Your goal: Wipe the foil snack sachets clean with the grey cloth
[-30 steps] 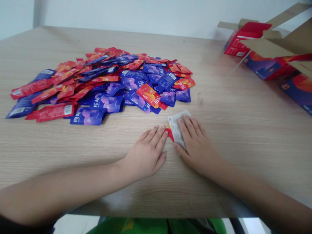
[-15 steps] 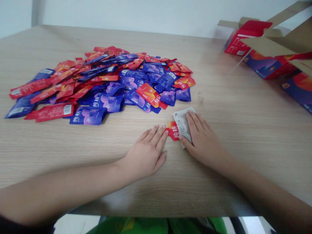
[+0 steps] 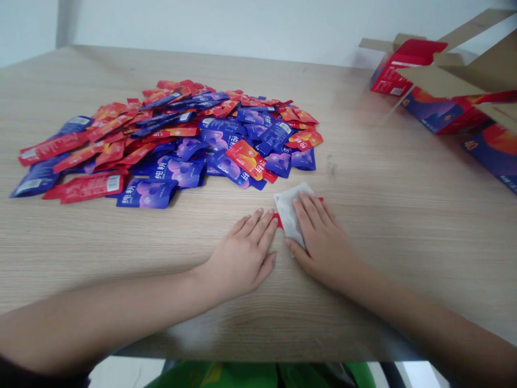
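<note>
My left hand [image 3: 244,248] lies flat on the table with its fingers stretched out. Its fingertips press the left end of a red pouch [image 3: 278,220]. Most of this pouch is hidden under a folded white cloth [image 3: 287,207]; a small red bit also shows beyond the fingers of my right hand [image 3: 323,229]. That hand presses the cloth down onto the pouch, its fingers along the top and its thumb at the near edge. Behind my hands lies a heap of red and blue printed pouches [image 3: 181,170].
Open cardboard boxes stand at the right: a red one [image 3: 390,75] at the back, and blue and red ones [image 3: 436,110] nearer, flaps spread outward. A pale wall [image 3: 222,27] rises behind the wood-grain table [image 3: 121,242]. The table's front edge lies close below my forearms.
My right hand has slid a little left with the cloth, which now covers the printed part of the red pouch. My left hand has stayed in place.
</note>
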Motion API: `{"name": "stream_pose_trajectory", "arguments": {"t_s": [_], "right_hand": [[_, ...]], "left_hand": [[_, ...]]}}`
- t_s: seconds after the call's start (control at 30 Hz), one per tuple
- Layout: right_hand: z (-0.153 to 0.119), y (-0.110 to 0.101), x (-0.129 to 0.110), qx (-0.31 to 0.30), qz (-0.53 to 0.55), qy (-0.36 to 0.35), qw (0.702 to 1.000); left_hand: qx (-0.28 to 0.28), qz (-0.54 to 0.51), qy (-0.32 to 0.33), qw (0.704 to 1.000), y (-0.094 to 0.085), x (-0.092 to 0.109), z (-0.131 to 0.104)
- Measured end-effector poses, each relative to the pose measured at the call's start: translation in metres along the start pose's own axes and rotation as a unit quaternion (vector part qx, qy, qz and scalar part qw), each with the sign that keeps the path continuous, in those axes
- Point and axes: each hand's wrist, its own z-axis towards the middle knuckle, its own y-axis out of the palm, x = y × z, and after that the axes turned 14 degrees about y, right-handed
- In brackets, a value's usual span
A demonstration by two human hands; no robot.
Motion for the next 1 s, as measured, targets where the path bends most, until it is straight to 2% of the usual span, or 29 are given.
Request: {"name": "stream_pose_trajectory", "arguments": {"t_s": [0.1,0.27,0.43,0.6,0.8,0.93,1.0], "right_hand": [[-0.0003,-0.0012,-0.0019,-0.020,0.006,-0.040,0.999],[0.0046,-0.0008,0.0048,-0.002,-0.012,0.042,0.999],[0.0015,0.0009,0.0009,-0.002,-0.004,-0.044,0.999],[0.0055,0.0005,0.0063,0.006,-0.017,0.042,0.999],[0.0011,0.0014,-0.0012,-0.008,-0.006,-0.023,1.000],[0.0043,-0.0007,0.0044,-0.004,-0.011,0.042,0.999],[0.0042,-0.0013,0.0043,0.001,-0.016,0.039,0.999]], "left_hand": [[0.001,0.001,0.000,1.000,-0.0001,0.0000,0.0007],[-0.003,0.002,0.002,1.000,-0.0011,-0.0001,0.0003],[-0.001,0.001,0.000,1.000,-0.0005,-0.0006,0.0003],[-0.001,0.007,0.004,1.000,-0.0003,-0.0003,0.0001],[-0.004,0.008,0.001,1.000,-0.0010,-0.0014,-0.0006],[0.001,0.008,0.003,1.000,-0.0009,-0.0013,-0.0001],[0.001,0.005,0.004,1.000,-0.0008,-0.0007,-0.0002]]}}
